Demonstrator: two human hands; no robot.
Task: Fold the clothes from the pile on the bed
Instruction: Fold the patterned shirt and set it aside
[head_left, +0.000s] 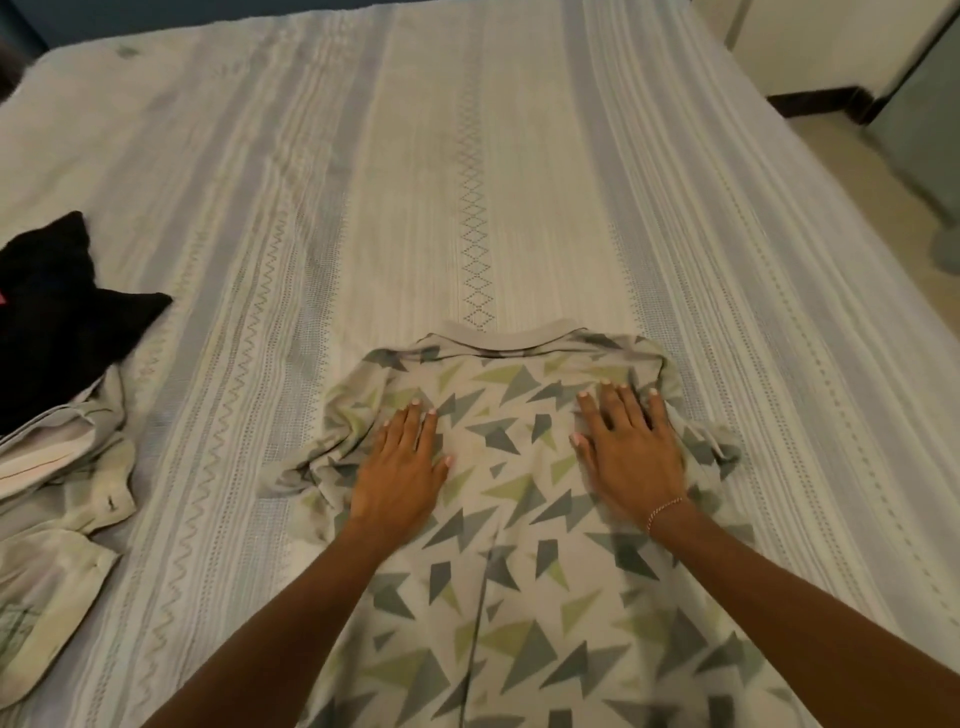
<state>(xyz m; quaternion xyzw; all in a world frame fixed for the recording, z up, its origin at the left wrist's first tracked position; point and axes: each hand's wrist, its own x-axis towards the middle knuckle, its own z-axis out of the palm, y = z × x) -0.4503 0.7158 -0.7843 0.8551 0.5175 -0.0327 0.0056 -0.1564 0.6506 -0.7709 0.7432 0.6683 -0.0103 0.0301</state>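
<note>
A patterned shirt (509, 519) lies flat on the bed (467, 156), collar at the far end and hem toward the person. Both hands press on its upper part: the left hand (402, 467) lies near the shirt's left sleeve, the right hand (631, 449) near its right shoulder. Each grip is fully open, fingers straight and spread, holding nothing, only flattening the cloth. The step in hand looks like smoothing the shirt before folding. The next move probably calls for pinching a sleeve edge and bringing it over the shirt's middle. Left of the shirt, apart from it, waits the pile (57, 415) of a black garment and pale ones.
</note>
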